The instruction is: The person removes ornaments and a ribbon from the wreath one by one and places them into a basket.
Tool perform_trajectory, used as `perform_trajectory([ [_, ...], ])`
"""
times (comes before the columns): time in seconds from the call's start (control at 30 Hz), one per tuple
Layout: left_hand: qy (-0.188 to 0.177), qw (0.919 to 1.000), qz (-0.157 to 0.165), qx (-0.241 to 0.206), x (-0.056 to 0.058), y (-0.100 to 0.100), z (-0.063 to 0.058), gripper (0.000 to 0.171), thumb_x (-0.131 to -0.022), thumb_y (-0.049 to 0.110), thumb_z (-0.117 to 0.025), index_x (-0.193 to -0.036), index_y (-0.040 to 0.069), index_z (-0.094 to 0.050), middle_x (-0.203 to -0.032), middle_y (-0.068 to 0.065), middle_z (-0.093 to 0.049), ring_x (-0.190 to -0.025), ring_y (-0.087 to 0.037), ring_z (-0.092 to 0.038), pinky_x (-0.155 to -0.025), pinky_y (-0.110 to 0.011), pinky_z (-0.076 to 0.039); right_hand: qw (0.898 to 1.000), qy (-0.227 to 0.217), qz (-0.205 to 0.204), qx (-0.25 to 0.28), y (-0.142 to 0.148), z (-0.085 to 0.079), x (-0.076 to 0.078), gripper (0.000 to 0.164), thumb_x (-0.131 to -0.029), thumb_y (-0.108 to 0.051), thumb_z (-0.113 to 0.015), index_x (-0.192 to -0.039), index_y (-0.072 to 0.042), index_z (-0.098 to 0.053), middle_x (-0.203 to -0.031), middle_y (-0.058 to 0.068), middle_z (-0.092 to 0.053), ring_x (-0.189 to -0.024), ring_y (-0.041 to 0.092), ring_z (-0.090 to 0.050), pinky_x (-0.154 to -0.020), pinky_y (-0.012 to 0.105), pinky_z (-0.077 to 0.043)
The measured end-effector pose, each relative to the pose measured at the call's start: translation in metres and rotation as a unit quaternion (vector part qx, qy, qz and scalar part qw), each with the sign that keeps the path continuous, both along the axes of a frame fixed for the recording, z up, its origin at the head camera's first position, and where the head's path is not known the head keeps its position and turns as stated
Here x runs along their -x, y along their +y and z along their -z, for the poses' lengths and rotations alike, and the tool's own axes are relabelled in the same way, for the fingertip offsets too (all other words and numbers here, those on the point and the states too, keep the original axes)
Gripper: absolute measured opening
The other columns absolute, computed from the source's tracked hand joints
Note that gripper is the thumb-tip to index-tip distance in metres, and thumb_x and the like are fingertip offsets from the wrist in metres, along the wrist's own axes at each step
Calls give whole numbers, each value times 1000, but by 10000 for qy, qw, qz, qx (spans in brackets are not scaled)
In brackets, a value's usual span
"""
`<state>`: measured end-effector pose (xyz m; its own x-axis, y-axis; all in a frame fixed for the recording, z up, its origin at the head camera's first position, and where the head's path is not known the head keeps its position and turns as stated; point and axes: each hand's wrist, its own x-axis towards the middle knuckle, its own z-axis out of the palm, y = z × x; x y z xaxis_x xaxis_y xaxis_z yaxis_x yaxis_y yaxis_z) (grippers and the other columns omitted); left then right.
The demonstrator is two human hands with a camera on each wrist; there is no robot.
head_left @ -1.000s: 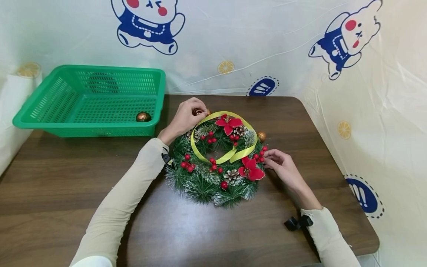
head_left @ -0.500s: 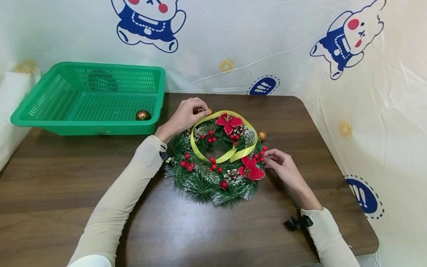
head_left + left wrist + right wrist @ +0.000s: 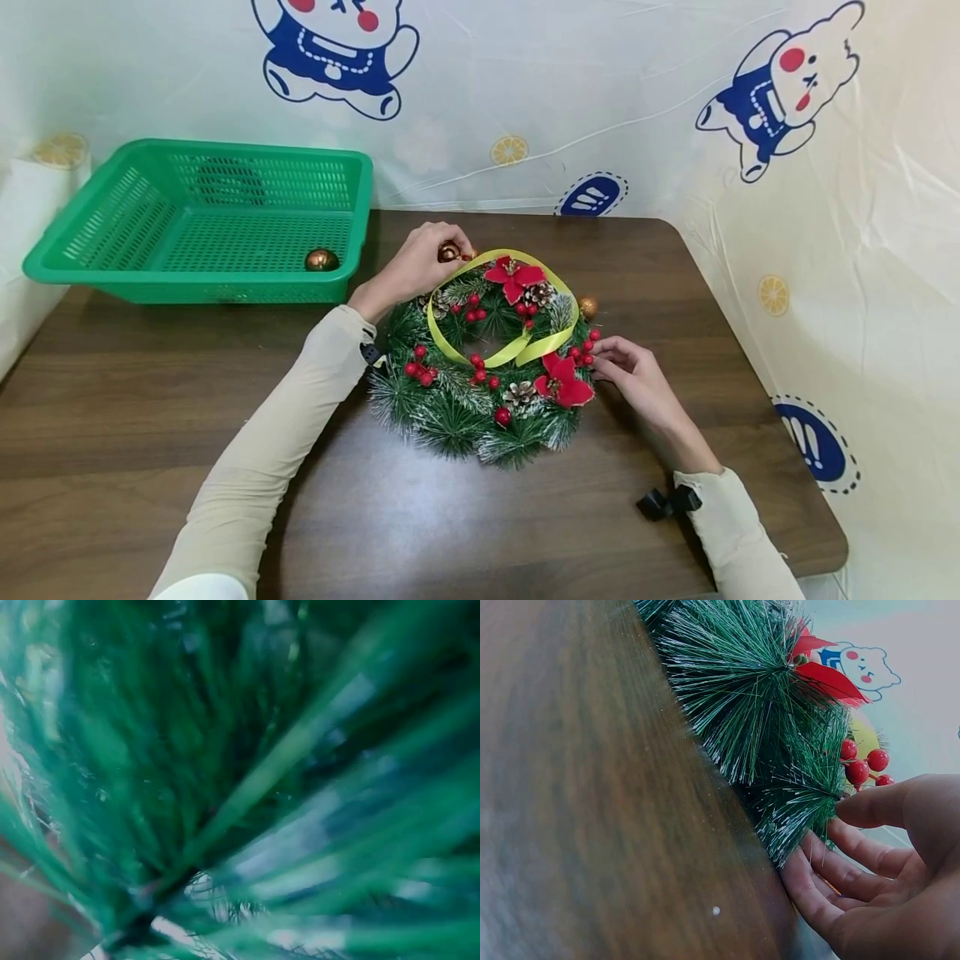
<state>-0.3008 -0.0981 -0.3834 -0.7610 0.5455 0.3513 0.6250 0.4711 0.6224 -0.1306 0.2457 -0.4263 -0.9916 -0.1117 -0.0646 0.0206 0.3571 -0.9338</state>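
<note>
A green Christmas wreath with red berries, poinsettias, pine cones and a loop of yellow ribbon lies on the table. At its back left edge, my left hand pinches at a shiny copper bauble; the fingers partly cover it. Thumb and fingers of my right hand hold the wreath's right edge by the berries. The right wrist view shows this hand with its thumb against the needles and fingers beneath. Blurred green needles fill the left wrist view.
A green plastic basket stands at the back left, with one copper bauble inside. A gold bauble sits at the wreath's right rear edge. Behind the brown table hangs a printed sheet.
The fingers of my left hand have shifted slightly, and more of the copper bauble shows between them. My right hand and the wreath stay in place.
</note>
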Motion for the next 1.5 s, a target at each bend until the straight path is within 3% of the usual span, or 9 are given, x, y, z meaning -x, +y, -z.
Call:
perform_trajectory([
  [0.13, -288, 9995, -145, 52, 0, -4, -2, 19, -91, 4, -70, -110, 2, -67, -109, -13, -66, -100, -27, -58, -89, -43, -47, 10000, 7, -11, 25, 0, 0, 0, 25, -101, -11, -59, -118, 6, -59, -116, 22, -63, -95, 18, -66, -85, 29, -57],
  [0.33, -500, 9983, -234, 177, 0, -13, -9, 17, -92, 10, -72, -108, 5, -70, -109, -11, -64, -96, -24, -61, -84, -40, -50, 10000, -19, -11, 36, 0, 0, 0, 25, -101, -11, -59, -118, 6, -58, -115, 22, -63, -96, 19, -66, -85, 28, -57],
  [0.6, -770, 9957, -451, -246, -5, -25, -25, 16, -95, 17, -69, -109, 8, -68, -104, -7, -65, -91, -21, -62, -79, -38, -50, 10000, -50, -9, 30, 0, 1, 1, 25, -101, -11, -59, -118, 6, -58, -116, 23, -63, -96, 19, -66, -85, 28, -57],
  [0.87, -665, 9931, -607, -756, -8, -35, -40, 25, -95, 24, -70, -115, 7, -68, -106, -5, -69, -101, -18, -66, -83, -35, -50, 9999, 15, -63, 95, 1, 1, 0, 26, -101, -12, -59, -119, 7, -58, -115, 23, -63, -94, 16, -66, -85, 27, -57],
  [0.97, -825, 9882, -620, -1134, -12, -42, -49, 31, -96, 26, -68, -119, 6, -66, -110, -6, -68, -105, -18, -65, -82, -32, -51, 9999, 46, -67, 108, 2, 1, 1, 26, -101, -12, -59, -119, 7, -58, -114, 22, -63, -94, 15, -66, -84, 26, -57],
  [1.2, -1093, 9675, -485, -2228, -18, -55, -67, 30, -96, 22, -68, -120, 5, -64, -112, -6, -64, -106, -19, -60, -79, -29, -48, 9998, 27, -55, 169, 3, 0, 2, 27, -101, -12, -59, -119, 7, -58, -115, 21, -63, -94, 14, -67, -85, 28, -57],
  [1.5, -960, 9695, -724, -2134, -28, -68, -81, 29, -97, 18, -66, -122, 3, -63, -120, -8, -62, -114, -21, -57, -90, -28, -44, 9998, 21, -62, 192, 1, 0, 1, 26, -101, -11, -59, -118, 7, -58, -114, 21, -63, -94, 15, -67, -85, 29, -57],
])
